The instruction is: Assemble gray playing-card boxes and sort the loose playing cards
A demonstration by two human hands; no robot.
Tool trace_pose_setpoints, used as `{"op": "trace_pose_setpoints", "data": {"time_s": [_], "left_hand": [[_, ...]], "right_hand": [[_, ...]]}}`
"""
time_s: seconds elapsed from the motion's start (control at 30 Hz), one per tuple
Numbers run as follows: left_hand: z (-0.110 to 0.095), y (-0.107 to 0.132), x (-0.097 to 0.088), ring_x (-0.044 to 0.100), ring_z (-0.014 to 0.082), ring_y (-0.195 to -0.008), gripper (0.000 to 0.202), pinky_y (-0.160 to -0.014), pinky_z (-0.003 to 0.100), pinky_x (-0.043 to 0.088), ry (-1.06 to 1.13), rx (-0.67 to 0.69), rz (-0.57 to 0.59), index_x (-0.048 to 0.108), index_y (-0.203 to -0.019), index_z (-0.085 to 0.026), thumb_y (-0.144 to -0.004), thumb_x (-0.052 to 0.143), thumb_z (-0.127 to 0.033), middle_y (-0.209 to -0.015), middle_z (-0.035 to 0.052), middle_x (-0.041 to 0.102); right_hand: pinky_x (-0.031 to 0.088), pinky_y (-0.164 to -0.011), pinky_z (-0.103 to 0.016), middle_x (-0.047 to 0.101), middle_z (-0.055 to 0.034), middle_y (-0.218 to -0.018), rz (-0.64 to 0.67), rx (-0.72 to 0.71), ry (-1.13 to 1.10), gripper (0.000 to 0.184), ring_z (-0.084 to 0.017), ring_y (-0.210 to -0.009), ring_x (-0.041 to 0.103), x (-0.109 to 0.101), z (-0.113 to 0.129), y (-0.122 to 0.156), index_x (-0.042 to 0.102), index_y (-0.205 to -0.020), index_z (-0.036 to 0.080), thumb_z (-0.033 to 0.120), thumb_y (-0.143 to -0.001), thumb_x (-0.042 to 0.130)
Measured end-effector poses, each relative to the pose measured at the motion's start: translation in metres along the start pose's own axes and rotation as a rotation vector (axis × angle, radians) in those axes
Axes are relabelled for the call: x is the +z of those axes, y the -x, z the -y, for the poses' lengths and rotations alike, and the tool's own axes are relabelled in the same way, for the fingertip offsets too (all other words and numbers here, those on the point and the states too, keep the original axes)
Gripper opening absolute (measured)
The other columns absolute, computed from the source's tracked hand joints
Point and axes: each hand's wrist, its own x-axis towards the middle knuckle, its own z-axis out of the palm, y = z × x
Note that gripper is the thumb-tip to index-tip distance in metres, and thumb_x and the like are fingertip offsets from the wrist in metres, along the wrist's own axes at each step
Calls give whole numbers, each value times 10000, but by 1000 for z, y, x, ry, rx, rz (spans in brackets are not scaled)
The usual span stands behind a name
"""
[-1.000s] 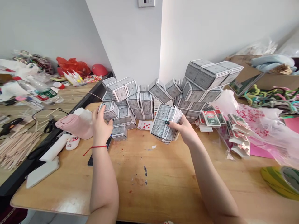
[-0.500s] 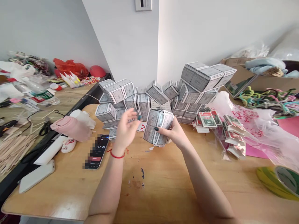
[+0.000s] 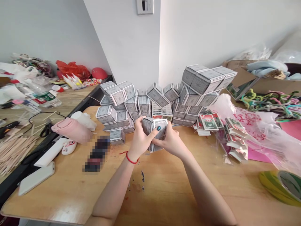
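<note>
A box folded from patterned playing cards is held between both hands above the middle of the table. My left hand grips its left side, the thumb with dark green nail lying across the front. From the right, my right hand is closed around the other side. Fingers behind the box are hidden. Just beyond stand stacks of similar card boxes, a left stack and a taller right stack. Between them lie several card packs.
On the left are a phone, a white device, a mouse and a pink roll. On the right are opened card packs, crumpled plastic and a yellow-green tape roll. A wall rises behind.
My left hand has moved right and taken hold of the card box. The box has turned in my right hand and come slightly lower.
</note>
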Motion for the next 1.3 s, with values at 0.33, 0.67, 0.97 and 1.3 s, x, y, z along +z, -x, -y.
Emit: {"op": "trace_pose_setpoints", "data": {"time_s": [0.33, 0.67, 0.97, 1.3], "left_hand": [[-1, -3, -5, 570, 165, -829, 432, -694, 282, 449, 400, -210, -9, 423, -1007, -179, -712, 526, -478, -897, 51, 578], [-3, -9, -12, 556, 184, -913, 364, -775, 268, 402, 864, -329, 238, 550, -1066, -170, -713, 601, -239, -1000, 58, 618], [-5, -8, -16, 576, 136, -856, 381, -789, 246, 399, 1096, -309, 102, 530, -1100, -208, -725, 592, -196, -964, 28, 629], [-8, -8, -15, 584, 145, -859, 382, -792, 265, 412, 1188, -304, 10, 527, -1113, -207, -733, 547, -164, -969, 27, 636]], "right_hand": [[97, -959, -567, 402, -122, -1230, 1, -233, 241, 658, -297, -1123, 368, -7, -1, 5, 170, -1260, 235, 279, -712, 533], [87, -947, -633, 385, -189, -1212, -236, -354, 652, 735, -319, -1161, 289, -3, 10, 15, 12, -1344, 71, 115, -728, 412], [223, -946, -534, 447, -118, -1126, -368, -600, 488, 438, -242, -1030, 441, 3, 8, 9, 375, -1200, 221, 194, -775, 476], [210, -940, -495, 491, -64, -1010, -590, -641, 513, 296, -193, -890, 510, 7, 9, 8, 524, -1021, 273, 261, -731, 579]]}}
